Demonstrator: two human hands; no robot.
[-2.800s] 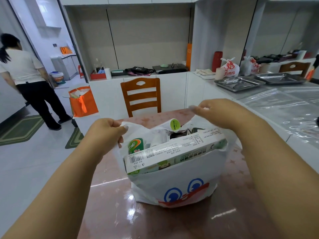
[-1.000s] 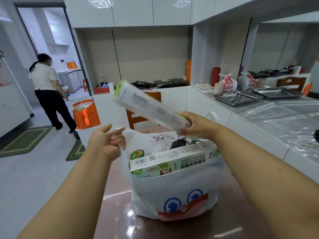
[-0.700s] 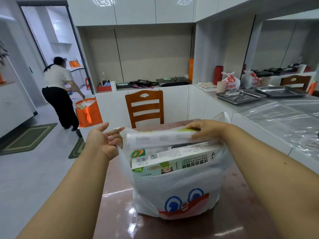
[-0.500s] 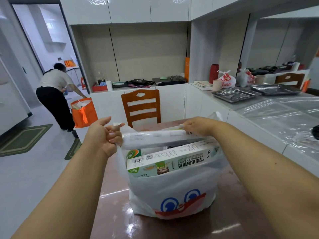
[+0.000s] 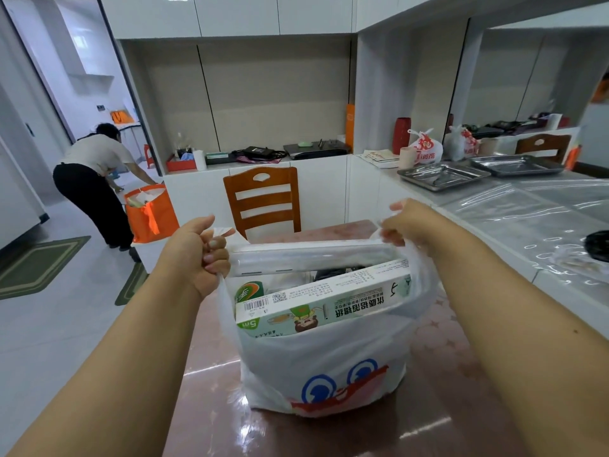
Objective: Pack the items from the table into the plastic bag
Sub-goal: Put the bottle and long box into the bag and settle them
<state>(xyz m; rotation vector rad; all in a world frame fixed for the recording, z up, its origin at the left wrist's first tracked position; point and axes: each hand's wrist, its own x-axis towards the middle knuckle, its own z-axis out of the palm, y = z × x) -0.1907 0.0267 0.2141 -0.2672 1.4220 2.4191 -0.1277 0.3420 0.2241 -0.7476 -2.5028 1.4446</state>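
A white plastic bag (image 5: pixel 323 364) with a blue-eyed cartoon face stands on the glossy reddish table (image 5: pixel 445 407). A long white and green foil box (image 5: pixel 326 303) lies along its mouth on the near side. A clear roll of cling film (image 5: pixel 309 257) lies across the top behind the box. A green-topped item (image 5: pixel 248 290) shows at the left inside. My left hand (image 5: pixel 197 255) grips the bag's left handle. My right hand (image 5: pixel 405 221) pinches the right handle beside the roll's end.
A wooden chair (image 5: pixel 262 199) stands at the table's far side. A counter to the right, covered in clear film, bears two metal trays (image 5: pixel 441 174) and tied bags (image 5: pixel 425 148). A person (image 5: pixel 95 179) bends over an orange bag (image 5: pixel 148 212) on the floor at left.
My right hand brought the cling film roll down from the air, laid it across the bag's mouth, let it go and took the right handle. The person at left bent down.
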